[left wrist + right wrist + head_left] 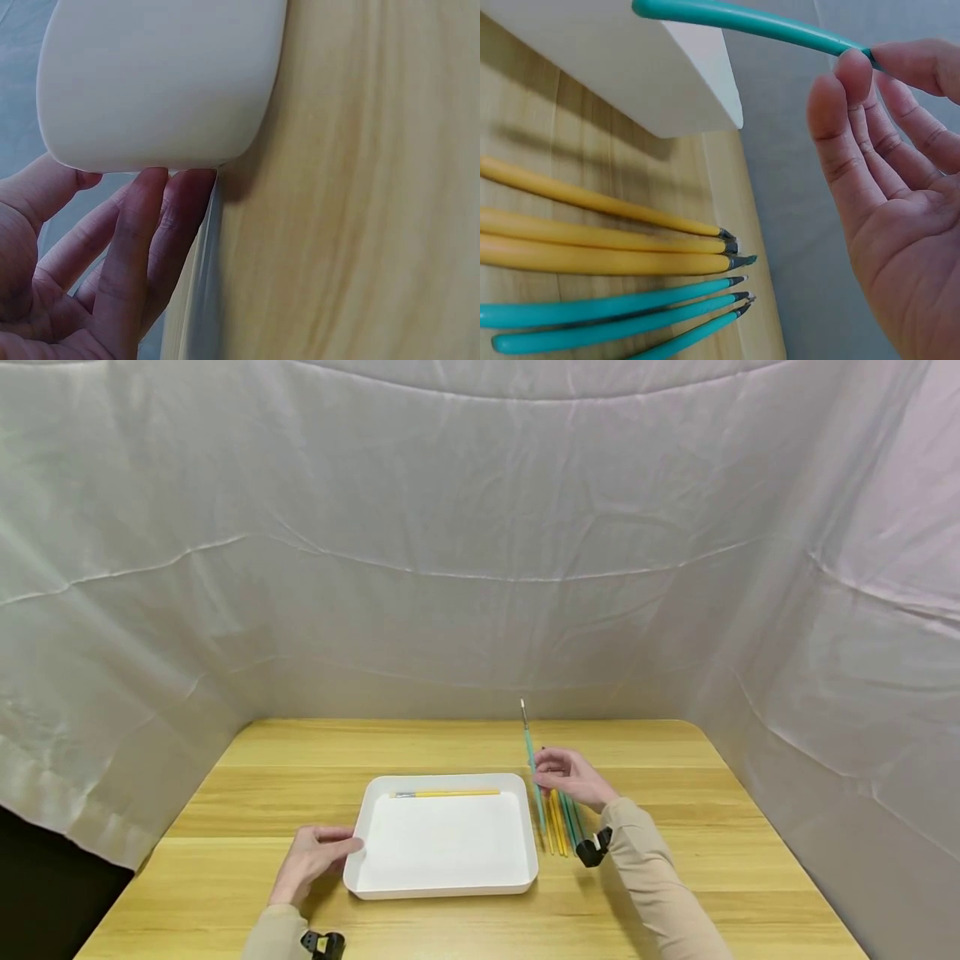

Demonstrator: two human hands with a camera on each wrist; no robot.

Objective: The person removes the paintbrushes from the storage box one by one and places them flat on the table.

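A white tray (517,852) sits on the wooden table (675,760) with one yellow paintbrush (446,793) lying along its far side. My left hand (311,856) rests against the tray's left edge, its fingertips (176,187) touching the tray wall (161,82). My right hand (570,777) pinches a teal paintbrush (534,777) between thumb and fingertips (855,64), lifted just right of the tray; the same teal paintbrush (742,20) crosses above the tray corner (705,90). Below it lie several yellow brushes (592,236) and teal brushes (615,315) on the table.
White cloth (480,543) hangs behind and on both sides of the table. Bare wood lies ahead of the tray and at the right. The loose brushes (562,827) lie in a row right beside the tray's right wall.
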